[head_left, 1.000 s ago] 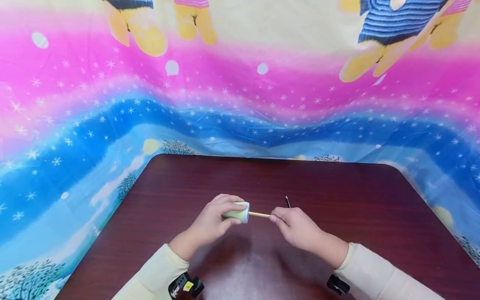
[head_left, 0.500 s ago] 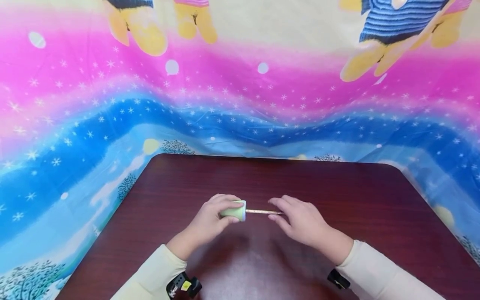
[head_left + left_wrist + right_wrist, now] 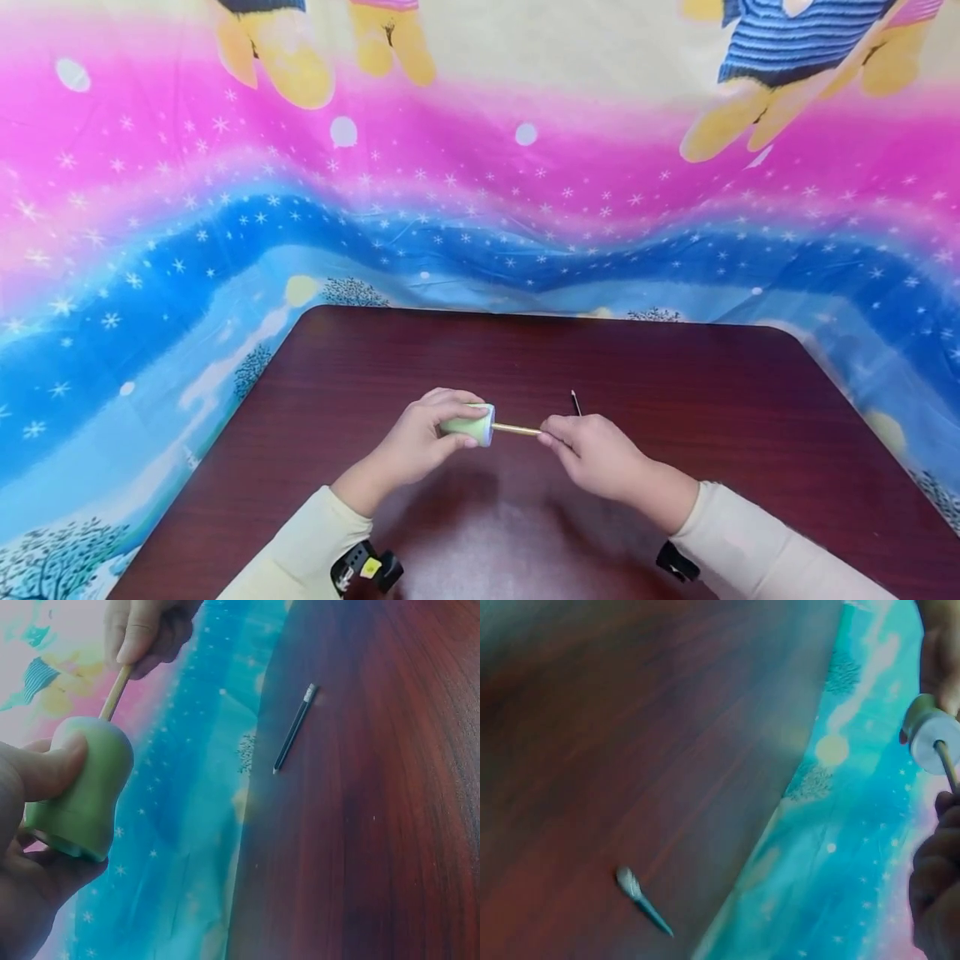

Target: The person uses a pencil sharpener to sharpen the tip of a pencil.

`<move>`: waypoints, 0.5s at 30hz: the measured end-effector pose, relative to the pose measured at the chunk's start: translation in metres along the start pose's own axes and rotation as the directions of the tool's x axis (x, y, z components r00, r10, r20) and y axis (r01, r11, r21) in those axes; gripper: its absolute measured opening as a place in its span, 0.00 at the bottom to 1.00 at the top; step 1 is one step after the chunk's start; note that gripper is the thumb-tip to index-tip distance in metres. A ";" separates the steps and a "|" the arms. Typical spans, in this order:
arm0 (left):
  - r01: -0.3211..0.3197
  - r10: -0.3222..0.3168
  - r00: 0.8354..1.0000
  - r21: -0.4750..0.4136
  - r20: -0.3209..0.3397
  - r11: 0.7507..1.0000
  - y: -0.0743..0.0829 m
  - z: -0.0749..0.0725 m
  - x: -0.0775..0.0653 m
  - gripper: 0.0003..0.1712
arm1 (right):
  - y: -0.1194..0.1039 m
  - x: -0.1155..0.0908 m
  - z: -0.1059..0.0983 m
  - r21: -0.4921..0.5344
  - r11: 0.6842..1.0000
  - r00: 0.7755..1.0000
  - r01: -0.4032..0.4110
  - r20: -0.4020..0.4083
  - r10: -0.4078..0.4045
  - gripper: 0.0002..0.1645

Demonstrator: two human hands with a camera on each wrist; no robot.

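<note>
My left hand (image 3: pixel 416 442) grips a light green, waisted pencil sharpener (image 3: pixel 467 427), thumb and fingers round its sides. The sharpener's pale end faces right, and a yellowish pencil (image 3: pixel 516 429) goes into the hole there, as the right wrist view also shows on the sharpener's end face (image 3: pixel 928 754). Thumb and fingers of my right hand (image 3: pixel 600 458) pinch the pencil's outer part, hiding its far end. Both things are held above the table. In the left wrist view the sharpener (image 3: pixel 94 776) is tilted, with the pencil (image 3: pixel 115 694) coming out of its top.
A dark pencil (image 3: pixel 296 727) with a whitish end lies on the reddish-brown table (image 3: pixel 420 358), beyond my right hand. A printed cloth (image 3: pixel 465 183) hangs behind the table and along its sides.
Half a second ago my right fingers were spread loosely at the pencil; now they pinch it again, as at one second ago. The left hand and sharpener have stayed nearly in place.
</note>
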State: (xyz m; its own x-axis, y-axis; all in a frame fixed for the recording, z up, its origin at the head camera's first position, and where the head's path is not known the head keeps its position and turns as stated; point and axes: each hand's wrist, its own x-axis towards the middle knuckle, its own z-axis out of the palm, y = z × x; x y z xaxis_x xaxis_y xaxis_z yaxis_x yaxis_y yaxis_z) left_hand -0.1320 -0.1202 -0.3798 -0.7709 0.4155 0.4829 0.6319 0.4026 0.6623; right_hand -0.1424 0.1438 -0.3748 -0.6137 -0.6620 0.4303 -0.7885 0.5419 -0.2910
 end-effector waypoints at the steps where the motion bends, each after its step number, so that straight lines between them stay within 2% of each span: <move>1: -0.028 0.028 1.000 0.020 -0.008 0.999 0.000 0.000 0.000 0.20 | -0.001 0.001 -0.001 0.109 0.990 0.995 -0.084 0.058 0.078 0.09; 2: -0.057 0.058 0.998 0.043 -0.015 0.997 0.000 0.000 0.001 0.20 | -0.001 0.002 -0.003 0.222 0.958 0.980 -0.180 0.129 0.154 0.09; 3: -0.086 0.088 0.996 0.063 -0.021 0.994 -0.001 0.000 0.001 0.20 | 0.000 0.003 -0.004 0.358 0.889 0.951 -0.287 0.222 0.217 0.10; 4: -0.116 0.119 0.993 0.082 -0.025 0.990 -0.001 0.000 0.002 0.20 | 0.001 0.004 -0.006 0.475 0.790 0.913 -0.387 0.316 0.258 0.12; 6: -0.169 0.173 0.985 0.118 -0.026 0.978 -0.001 0.001 0.002 0.19 | 0.005 0.006 -0.009 0.632 0.533 0.823 -0.563 0.489 0.289 0.15; 7: -0.189 0.193 0.981 0.129 -0.025 0.974 -0.001 0.002 0.002 0.19 | 0.008 0.006 -0.010 0.667 0.407 0.780 -0.624 0.559 0.282 0.16; 8: -0.201 0.206 0.978 0.134 -0.025 0.970 -0.001 0.002 0.002 0.19 | 0.010 0.007 -0.012 0.676 0.296 0.738 -0.674 0.618 0.271 0.16; 9: -0.209 0.215 0.976 0.139 -0.025 0.968 -0.002 0.003 0.002 0.19 | 0.011 0.007 -0.012 0.675 0.215 0.708 -0.705 0.659 0.253 0.16; 10: -0.212 0.218 0.976 0.142 -0.024 0.967 -0.002 0.003 0.001 0.19 | 0.013 0.007 -0.013 0.669 0.194 0.696 -0.718 0.678 0.237 0.16; 11: -0.212 0.218 0.976 0.146 -0.025 0.966 -0.002 0.003 0.001 0.19 | 0.014 0.007 -0.013 0.664 0.189 0.690 -0.723 0.686 0.229 0.15; 15: -0.193 0.199 0.980 0.151 -0.025 0.969 -0.004 0.004 0.000 0.19 | 0.014 0.008 -0.014 0.649 0.259 0.698 -0.716 0.675 0.238 0.16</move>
State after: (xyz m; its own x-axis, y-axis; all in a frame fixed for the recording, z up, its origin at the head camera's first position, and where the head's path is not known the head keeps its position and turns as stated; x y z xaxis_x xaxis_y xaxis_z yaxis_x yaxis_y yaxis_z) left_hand -0.1337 -0.1189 -0.3845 -0.6312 0.4672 0.6191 0.7739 0.4329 0.4623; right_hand -0.1578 0.1537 -0.3635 -0.6433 -0.6830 -0.3458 0.2085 0.2783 -0.9376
